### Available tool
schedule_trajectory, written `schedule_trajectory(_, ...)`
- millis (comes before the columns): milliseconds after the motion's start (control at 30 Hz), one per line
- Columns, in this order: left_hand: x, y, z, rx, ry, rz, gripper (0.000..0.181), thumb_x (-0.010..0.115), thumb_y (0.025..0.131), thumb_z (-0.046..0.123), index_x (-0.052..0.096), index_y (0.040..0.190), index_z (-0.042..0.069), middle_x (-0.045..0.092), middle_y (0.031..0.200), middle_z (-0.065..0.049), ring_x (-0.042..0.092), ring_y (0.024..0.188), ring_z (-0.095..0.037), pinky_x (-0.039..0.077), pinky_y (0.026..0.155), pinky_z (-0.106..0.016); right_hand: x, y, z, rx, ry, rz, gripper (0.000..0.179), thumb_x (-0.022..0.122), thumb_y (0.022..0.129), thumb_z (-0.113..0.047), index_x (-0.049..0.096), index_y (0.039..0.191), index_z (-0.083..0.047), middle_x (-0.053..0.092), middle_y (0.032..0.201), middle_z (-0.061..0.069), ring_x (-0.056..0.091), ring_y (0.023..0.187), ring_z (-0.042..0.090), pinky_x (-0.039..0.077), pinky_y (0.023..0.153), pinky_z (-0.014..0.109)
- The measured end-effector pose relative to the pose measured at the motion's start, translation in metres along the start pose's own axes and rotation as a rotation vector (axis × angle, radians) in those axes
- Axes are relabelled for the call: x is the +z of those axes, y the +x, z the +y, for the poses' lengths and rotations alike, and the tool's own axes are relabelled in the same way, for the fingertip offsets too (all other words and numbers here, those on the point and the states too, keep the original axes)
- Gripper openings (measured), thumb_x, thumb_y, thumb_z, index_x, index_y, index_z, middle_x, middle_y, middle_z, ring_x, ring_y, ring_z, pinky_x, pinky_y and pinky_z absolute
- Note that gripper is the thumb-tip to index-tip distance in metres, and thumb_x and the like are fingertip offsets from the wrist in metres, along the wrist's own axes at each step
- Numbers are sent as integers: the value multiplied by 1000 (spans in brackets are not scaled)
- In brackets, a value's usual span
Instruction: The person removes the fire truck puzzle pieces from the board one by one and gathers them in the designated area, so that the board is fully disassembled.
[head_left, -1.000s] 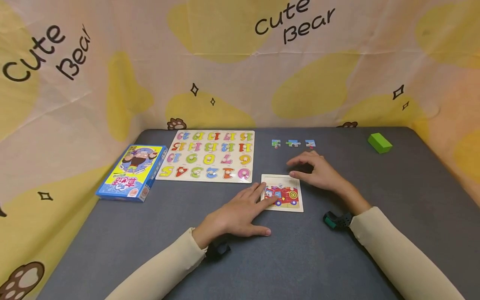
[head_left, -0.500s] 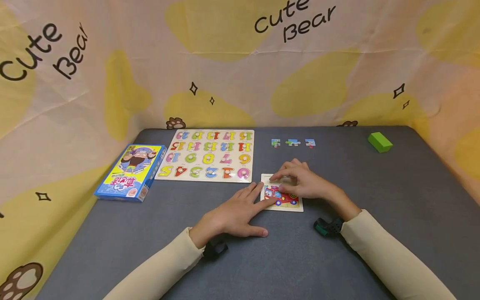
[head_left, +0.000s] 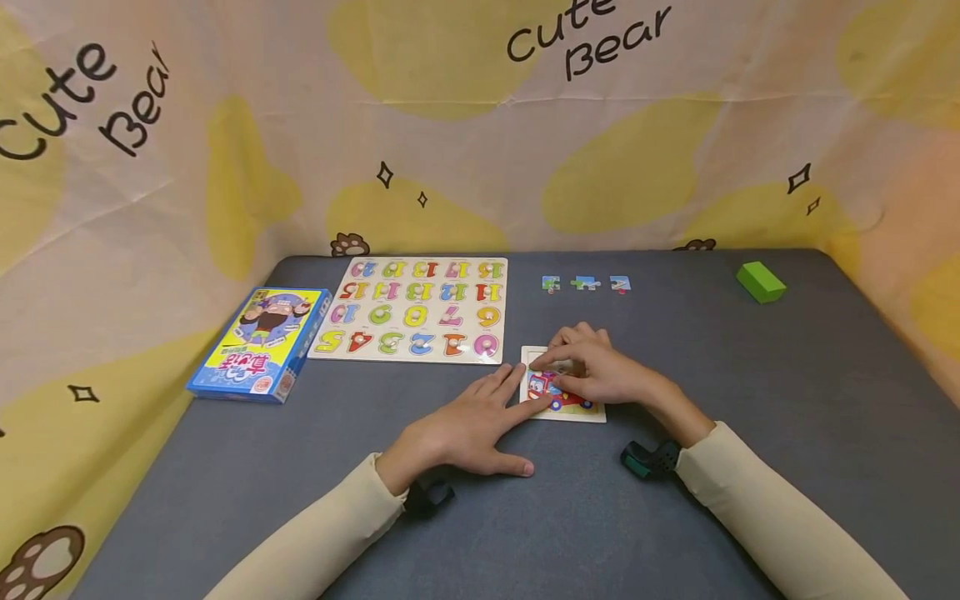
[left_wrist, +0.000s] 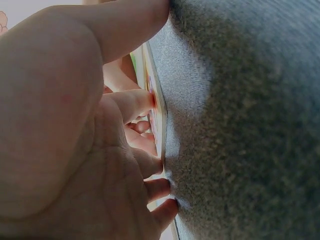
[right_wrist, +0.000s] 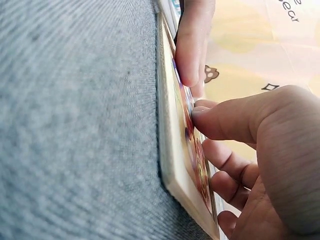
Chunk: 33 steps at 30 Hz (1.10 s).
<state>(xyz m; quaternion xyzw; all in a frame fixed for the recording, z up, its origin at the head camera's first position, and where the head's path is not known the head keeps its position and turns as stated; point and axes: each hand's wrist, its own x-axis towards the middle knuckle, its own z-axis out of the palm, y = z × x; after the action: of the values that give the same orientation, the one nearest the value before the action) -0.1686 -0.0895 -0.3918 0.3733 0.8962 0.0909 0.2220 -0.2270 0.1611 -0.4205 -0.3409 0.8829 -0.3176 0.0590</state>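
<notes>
A small jigsaw puzzle (head_left: 597,408) in a pale wooden frame, showing a red fire truck, lies flat on the table. My left hand (head_left: 476,427) rests at its left side, fingers extended, index fingertip on the picture. In the left wrist view, the fingers (left_wrist: 162,215) lie along the frame's edge (left_wrist: 161,107). From the right, my right hand (head_left: 603,365) reaches over the puzzle, thumb and index fingertip touching its upper left part. The right wrist view has the thumb (right_wrist: 220,117) against the picture, other fingers bent; I cannot tell whether a piece is pinched.
Puzzle pieces stand apart behind the frame: a green one (head_left: 551,284), a middle one (head_left: 586,283) and a right one (head_left: 620,284). A number board (head_left: 405,360) and a blue box (head_left: 258,346) lie to the left. A green block (head_left: 761,282) sits at the back right.
My right hand has come in from above the frame's right side, moving left and down onto the puzzle. The left hand has stayed at the puzzle's left side.
</notes>
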Motion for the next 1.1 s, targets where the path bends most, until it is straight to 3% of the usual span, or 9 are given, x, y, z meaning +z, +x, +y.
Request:
schedule_trajectory(433, -5, -3, -5, 24, -72, -11, 85, 66, 92, 59, 20, 162, 43, -6, 174, -6, -5, 161, -30, 11, 128, -55, 1, 0, 3, 9, 80, 2, 29, 73, 92, -11, 77, 117, -24, 62, 102, -6, 39, 96, 18, 17, 81, 42)
schedule_trajectory(1100, -8, -3, -7, 22, -72, -38, 87, 70, 89, 58, 22, 161, 43, -5, 174, -3, -4, 161, -28, 12, 128, -55, 1, 0, -1, -5, 78, 10, 28, 71, 91, -8, 76, 115, -22, 66, 105, -6, 40, 95, 19, 17, 81, 42)
